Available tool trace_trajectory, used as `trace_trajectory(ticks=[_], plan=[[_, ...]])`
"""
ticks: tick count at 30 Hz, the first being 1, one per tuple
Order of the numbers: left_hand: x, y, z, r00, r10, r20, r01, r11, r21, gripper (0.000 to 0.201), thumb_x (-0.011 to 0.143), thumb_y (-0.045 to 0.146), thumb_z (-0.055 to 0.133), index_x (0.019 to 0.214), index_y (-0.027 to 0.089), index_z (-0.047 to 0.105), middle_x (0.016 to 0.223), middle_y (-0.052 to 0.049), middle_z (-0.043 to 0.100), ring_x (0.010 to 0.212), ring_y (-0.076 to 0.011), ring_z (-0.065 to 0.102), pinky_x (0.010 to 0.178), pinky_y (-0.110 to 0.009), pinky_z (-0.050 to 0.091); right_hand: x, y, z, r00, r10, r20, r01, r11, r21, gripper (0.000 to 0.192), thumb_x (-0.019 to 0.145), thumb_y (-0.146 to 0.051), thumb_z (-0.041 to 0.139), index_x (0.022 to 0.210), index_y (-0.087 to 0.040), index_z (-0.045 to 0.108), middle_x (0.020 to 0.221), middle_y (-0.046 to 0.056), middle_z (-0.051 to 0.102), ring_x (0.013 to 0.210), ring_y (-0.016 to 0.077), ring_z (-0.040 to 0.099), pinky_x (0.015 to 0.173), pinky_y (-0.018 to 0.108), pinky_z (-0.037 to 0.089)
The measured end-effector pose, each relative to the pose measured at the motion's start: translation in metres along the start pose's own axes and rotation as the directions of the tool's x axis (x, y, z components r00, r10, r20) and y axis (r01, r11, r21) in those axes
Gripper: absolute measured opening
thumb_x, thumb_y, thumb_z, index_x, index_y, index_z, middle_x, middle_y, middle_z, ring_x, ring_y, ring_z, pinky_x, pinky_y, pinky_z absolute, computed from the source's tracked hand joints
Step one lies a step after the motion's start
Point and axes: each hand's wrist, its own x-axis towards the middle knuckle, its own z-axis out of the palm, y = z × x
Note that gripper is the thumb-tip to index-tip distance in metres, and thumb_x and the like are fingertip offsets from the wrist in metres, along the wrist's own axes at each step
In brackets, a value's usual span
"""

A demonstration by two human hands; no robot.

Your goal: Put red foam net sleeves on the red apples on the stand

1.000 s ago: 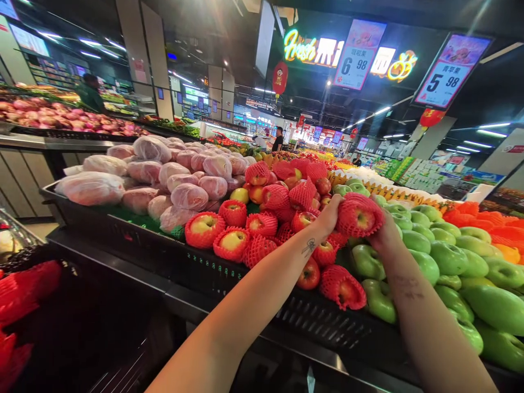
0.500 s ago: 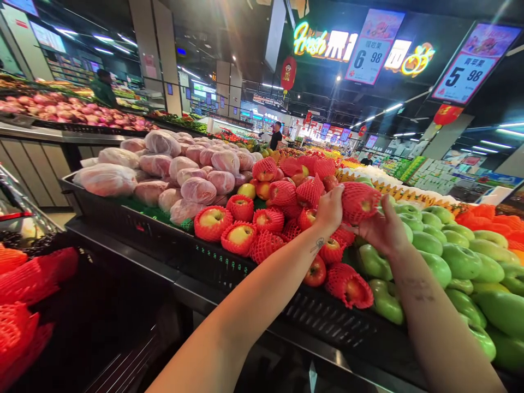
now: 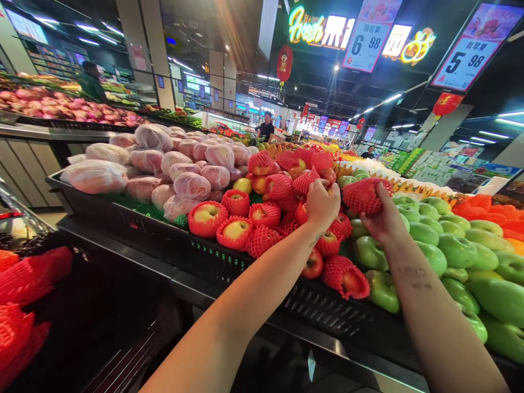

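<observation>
Holding a red netted apple (image 3: 361,197) in the right hand (image 3: 383,215) by the green apples' (image 3: 455,250) left edge, curling fingers on the left hand (image 3: 322,203), hard to tell if holding anything, maybe risking a drop through slippery netting.

Two bare arms reach forward; the right hand (image 3: 382,219) grips with thumb (image 3: 383,192) uppermost, its fingers (image 3: 364,221) curled underneath; the left hand (image 3: 322,206), knuckles bent, hovers apart, just left of the right hand; dark tattoos mark the left wrist (image 3: 317,237) and right forearm (image 3: 426,297), below the right hand.
</observation>
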Motion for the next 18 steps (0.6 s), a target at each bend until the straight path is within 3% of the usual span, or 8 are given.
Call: trace_trajectory(ticks=[2,4,6,7,9,12,15,18], plan=[[-0.001,-0.002,0.004,0.986,0.148,0.076,-0.145,0.989,-0.037,0.030,0.098,0.022,0.058,0.128,0.019,0.061,0.137,-0.013,0.066,0.124,-0.0218,0.065,0.113,-0.035,0.049,0.000,-0.001,0.000,0.997,0.065,-0.033,-0.064,0.998,0.020,0.021,0.101,-0.044,0.064,0.098,-0.025,0.073,0.091,-0.001,0.078,0.063,0.0094,0.067,0.043,0.014,0.052],[-0.004,-0.004,0.006,0.921,0.307,0.238,-0.322,0.947,0.024,0.052,0.091,0.021,0.066,0.143,0.021,0.055,0.148,-0.012,0.059,0.135,-0.0236,0.060,0.120,-0.037,0.045,-0.001,0.001,0.000,0.996,0.089,-0.003,-0.089,0.996,0.024,0.024,0.101,-0.047,0.062,0.100,-0.025,0.073,0.094,0.001,0.078,0.070,0.0125,0.071,0.050,0.018,0.057],[-0.008,-0.004,0.005,0.860,0.348,0.372,-0.431,0.887,0.167,0.074,0.087,0.022,0.072,0.156,0.019,0.046,0.154,-0.015,0.054,0.142,-0.0286,0.055,0.123,-0.041,0.042,-0.002,0.002,0.001,0.992,0.101,0.080,-0.103,0.995,0.017,0.033,0.099,-0.055,0.060,0.104,-0.024,0.072,0.096,0.004,0.078,0.083,0.0188,0.076,0.060,0.026,0.064],[-0.009,-0.004,0.004,0.853,0.332,0.404,-0.452,0.856,0.252,0.079,0.087,0.023,0.073,0.160,0.017,0.042,0.155,-0.017,0.053,0.143,-0.0308,0.054,0.124,-0.042,0.041,-0.003,0.003,0.001,0.986,0.117,0.117,-0.119,0.993,0.011,0.040,0.098,-0.061,0.057,0.106,-0.023,0.071,0.096,0.006,0.078,0.089,0.0223,0.077,0.065,0.031,0.066],[-0.010,-0.004,0.001,0.870,0.280,0.406,-0.447,0.795,0.410,0.078,0.090,0.025,0.071,0.161,0.012,0.041,0.155,-0.019,0.054,0.144,-0.0334,0.054,0.123,-0.043,0.042,-0.004,0.004,0.001,0.972,0.166,0.164,-0.168,0.986,-0.002,0.051,0.097,-0.069,0.051,0.110,-0.022,0.069,0.096,0.010,0.077,0.098,0.0278,0.077,0.076,0.040,0.069],[-0.009,-0.002,-0.003,0.921,0.149,0.361,-0.344,0.747,0.569,0.061,0.098,0.033,0.065,0.153,0.010,0.050,0.148,-0.020,0.063,0.140,-0.0331,0.060,0.116,-0.043,0.048,-0.005,0.003,0.002,0.962,0.229,0.149,-0.230,0.973,-0.014,0.057,0.096,-0.073,0.043,0.114,-0.023,0.063,0.096,0.013,0.076,0.103,0.0316,0.076,0.085,0.048,0.067],[-0.008,0.001,-0.006,0.949,0.023,0.316,-0.226,0.747,0.626,0.052,0.103,0.035,0.058,0.150,0.013,0.050,0.133,-0.020,0.073,0.127,-0.0306,0.070,0.107,-0.041,0.053,-0.006,0.001,0.001,0.959,0.258,0.121,-0.257,0.966,-0.025,0.060,0.094,-0.075,0.043,0.124,-0.024,0.055,0.101,0.016,0.075,0.105,0.0320,0.076,0.091,0.050,0.065],[-0.009,0.001,-0.008,0.952,0.019,0.306,-0.215,0.754,0.621,0.056,0.101,0.030,0.057,0.154,0.012,0.045,0.132,-0.022,0.073,0.124,-0.0310,0.072,0.105,-0.041,0.053,-0.006,-0.002,-0.002,0.967,0.225,0.116,-0.219,0.974,-0.064,0.066,0.091,-0.075,0.052,0.136,-0.026,0.048,0.106,0.014,0.074,0.105,0.0309,0.077,0.095,0.047,0.063]])
